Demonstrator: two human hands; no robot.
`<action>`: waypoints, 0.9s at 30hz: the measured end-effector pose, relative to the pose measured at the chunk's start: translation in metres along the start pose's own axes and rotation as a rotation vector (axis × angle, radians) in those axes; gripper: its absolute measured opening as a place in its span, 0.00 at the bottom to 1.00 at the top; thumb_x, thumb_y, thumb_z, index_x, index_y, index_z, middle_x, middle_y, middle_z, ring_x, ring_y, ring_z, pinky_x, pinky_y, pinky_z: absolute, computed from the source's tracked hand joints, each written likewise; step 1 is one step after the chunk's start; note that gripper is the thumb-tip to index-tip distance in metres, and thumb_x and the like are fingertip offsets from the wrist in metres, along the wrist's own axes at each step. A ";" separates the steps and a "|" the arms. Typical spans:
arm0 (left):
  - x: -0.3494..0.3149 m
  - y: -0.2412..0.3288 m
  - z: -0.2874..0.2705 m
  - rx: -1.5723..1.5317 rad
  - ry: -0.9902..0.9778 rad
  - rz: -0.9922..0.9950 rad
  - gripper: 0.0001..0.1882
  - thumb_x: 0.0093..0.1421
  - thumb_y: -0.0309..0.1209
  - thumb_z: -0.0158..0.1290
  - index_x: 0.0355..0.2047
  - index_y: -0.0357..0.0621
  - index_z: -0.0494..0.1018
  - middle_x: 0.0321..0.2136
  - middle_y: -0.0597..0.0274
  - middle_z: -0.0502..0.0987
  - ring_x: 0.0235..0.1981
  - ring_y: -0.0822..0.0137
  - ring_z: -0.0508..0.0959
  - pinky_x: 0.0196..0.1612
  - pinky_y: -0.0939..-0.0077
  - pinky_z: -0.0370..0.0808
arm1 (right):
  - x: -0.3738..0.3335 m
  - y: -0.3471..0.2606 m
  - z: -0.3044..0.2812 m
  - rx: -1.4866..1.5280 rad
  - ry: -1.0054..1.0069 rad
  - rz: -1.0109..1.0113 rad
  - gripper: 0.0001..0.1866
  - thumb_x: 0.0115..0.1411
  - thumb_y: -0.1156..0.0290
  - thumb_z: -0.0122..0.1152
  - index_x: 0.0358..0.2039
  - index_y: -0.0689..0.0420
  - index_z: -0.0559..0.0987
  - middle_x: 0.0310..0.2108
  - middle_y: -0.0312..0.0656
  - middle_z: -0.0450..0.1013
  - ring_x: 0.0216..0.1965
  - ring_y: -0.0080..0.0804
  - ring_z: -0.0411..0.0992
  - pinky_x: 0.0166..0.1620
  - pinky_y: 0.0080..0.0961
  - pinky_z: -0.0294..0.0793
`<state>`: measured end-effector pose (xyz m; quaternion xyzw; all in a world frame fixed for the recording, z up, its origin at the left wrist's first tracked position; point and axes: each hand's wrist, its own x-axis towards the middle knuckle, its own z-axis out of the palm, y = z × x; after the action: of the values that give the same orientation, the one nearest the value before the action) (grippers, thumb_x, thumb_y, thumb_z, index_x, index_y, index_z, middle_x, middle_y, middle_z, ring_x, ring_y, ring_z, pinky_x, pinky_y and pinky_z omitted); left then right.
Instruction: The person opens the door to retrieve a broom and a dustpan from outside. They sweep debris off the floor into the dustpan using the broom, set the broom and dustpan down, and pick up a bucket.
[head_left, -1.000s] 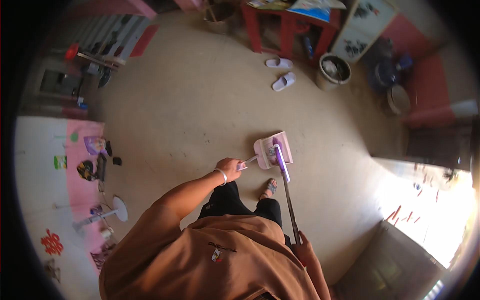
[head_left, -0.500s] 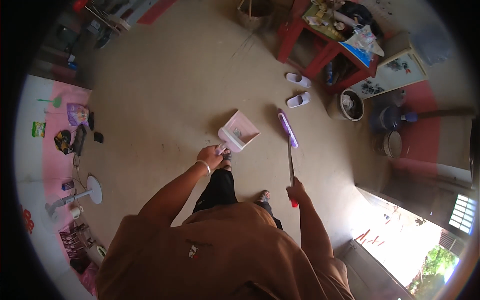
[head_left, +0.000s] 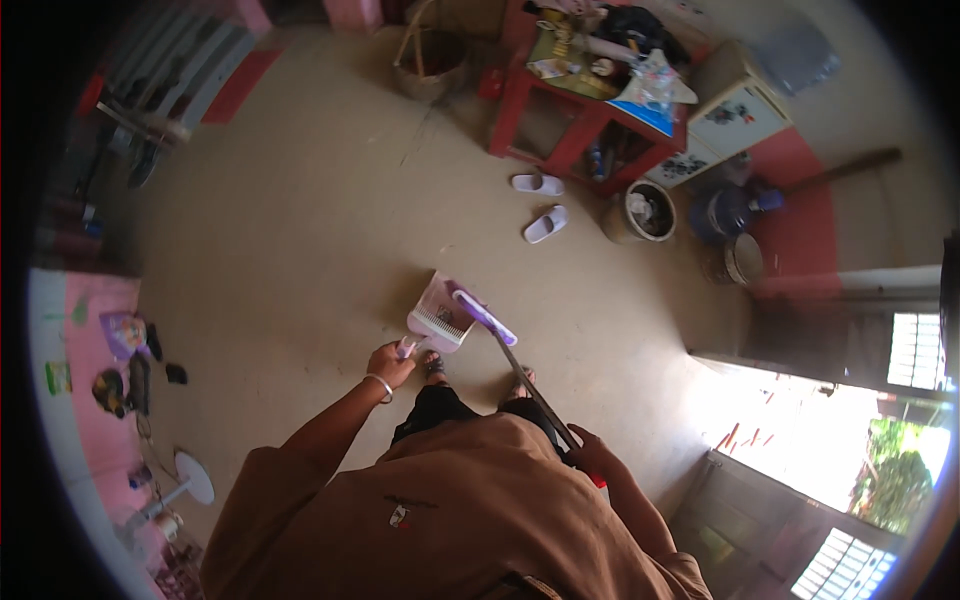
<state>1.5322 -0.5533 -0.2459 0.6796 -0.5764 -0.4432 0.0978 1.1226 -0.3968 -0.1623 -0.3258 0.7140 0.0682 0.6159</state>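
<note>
Left hand (head_left: 388, 362) clamped on dustpan (head_left: 440, 315) handle, pan low over the floor (head_left: 300, 230), mouth pointing away. Right hand (head_left: 590, 458) closed around broom (head_left: 500, 345); long axis slants up-left, head at pan.

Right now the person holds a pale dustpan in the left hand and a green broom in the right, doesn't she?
Not quite: the head view shows the broom is purple, not green. The left hand does hold the pale dustpan, and the right hand grips the broom's handle.

Lilac dustpan (head_left: 441, 316) tilted; purple broom (head_left: 486, 316) head inside.
</note>
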 end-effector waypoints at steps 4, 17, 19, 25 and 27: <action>0.005 0.041 -0.003 -0.217 -0.128 -0.206 0.09 0.44 0.30 0.52 0.29 0.45 0.74 0.20 0.57 0.75 0.17 0.63 0.75 0.22 0.68 0.73 | 0.005 0.066 -0.011 -0.136 0.307 -0.093 0.36 0.43 0.70 0.59 0.56 0.51 0.63 0.31 0.56 0.74 0.32 0.46 0.74 0.34 0.35 0.75; -0.016 0.263 0.061 -0.492 -0.137 0.083 0.09 0.47 0.24 0.51 0.31 0.39 0.72 0.15 0.69 0.67 0.10 0.78 0.66 0.13 0.81 0.66 | 0.085 0.219 -0.137 -0.069 0.215 0.200 0.10 0.44 0.69 0.53 0.16 0.63 0.76 0.15 0.47 0.73 0.16 0.34 0.72 0.24 0.29 0.73; -0.022 0.287 0.044 -0.509 -0.171 0.038 0.09 0.48 0.24 0.51 0.31 0.39 0.72 0.14 0.69 0.66 0.09 0.78 0.65 0.12 0.81 0.66 | 0.085 0.233 -0.140 -0.085 0.057 0.265 0.10 0.44 0.69 0.53 0.15 0.63 0.76 0.14 0.46 0.72 0.16 0.33 0.72 0.23 0.29 0.73; 0.011 0.389 0.028 -0.705 -0.294 -0.149 0.12 0.48 0.25 0.51 0.35 0.42 0.69 0.11 0.68 0.64 0.06 0.76 0.61 0.14 0.77 0.66 | 0.073 0.255 -0.120 0.705 0.125 0.261 0.13 0.47 0.62 0.54 0.16 0.59 0.76 0.15 0.42 0.72 0.15 0.33 0.71 0.22 0.28 0.71; 0.032 0.413 0.028 -0.771 -0.325 -0.165 0.12 0.48 0.25 0.51 0.35 0.43 0.69 0.11 0.69 0.63 0.07 0.76 0.61 0.15 0.77 0.66 | 0.067 0.242 -0.121 0.782 0.134 0.233 0.13 0.47 0.62 0.53 0.17 0.59 0.76 0.15 0.42 0.72 0.15 0.33 0.71 0.22 0.29 0.71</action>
<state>1.2226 -0.7013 -0.0118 0.5583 -0.3200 -0.7340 0.2171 0.8870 -0.2944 -0.2695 0.0122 0.7568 -0.1603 0.6336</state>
